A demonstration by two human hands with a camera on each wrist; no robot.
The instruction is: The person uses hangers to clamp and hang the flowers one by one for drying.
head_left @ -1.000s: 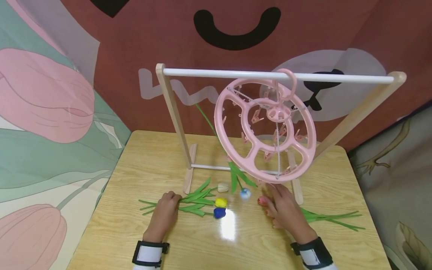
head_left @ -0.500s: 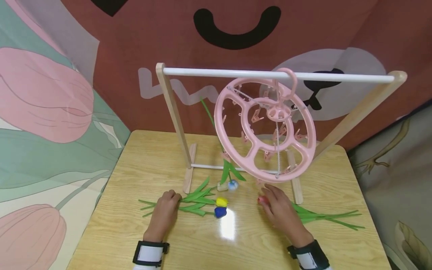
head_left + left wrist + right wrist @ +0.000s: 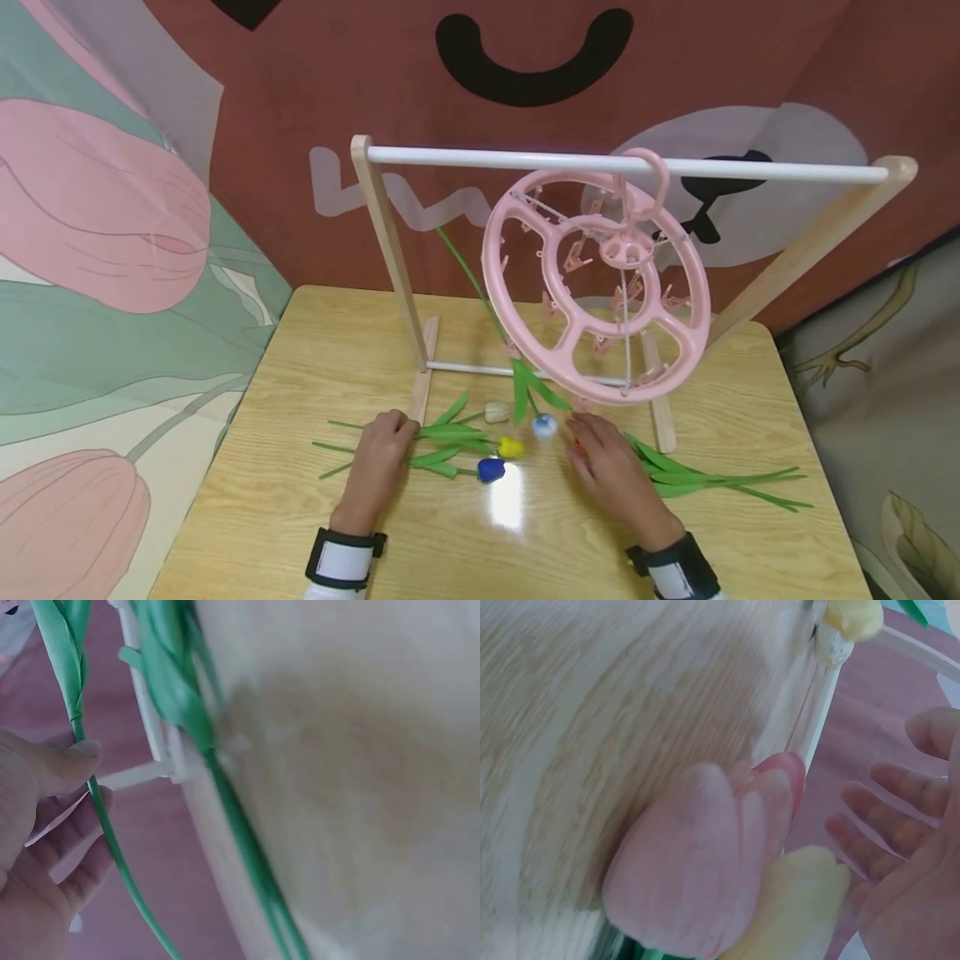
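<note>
My left hand (image 3: pixel 384 446) rests on the wooden table (image 3: pixel 315 350) and pinches a green stem (image 3: pixel 112 847) between thumb and fingers. That stem belongs to a bunch of artificial tulips with a yellow bud (image 3: pixel 512 447), a blue bud (image 3: pixel 490 471) and a cream bud (image 3: pixel 497 411). My right hand (image 3: pixel 592 442) lies with straight fingers over a pink bud (image 3: pixel 697 885) and a pale yellow bud (image 3: pixel 795 900), touching but not gripping them. A pale blue tulip (image 3: pixel 544 427) hangs upside down from a round pink clip hanger (image 3: pixel 596 287).
The hanger hooks over the white rod (image 3: pixel 487 158) of a wooden rack (image 3: pixel 386 250) at the back of the table. Long green leaves (image 3: pixel 712 482) trail to the right of my right hand. A patterned cloth backdrop stands behind and beside the table.
The hanging pale blue tulip swung left, then back right. My left hand slid forward and right with the stems, shifting the yellow bud right. My right hand moved left over the pink bud.
</note>
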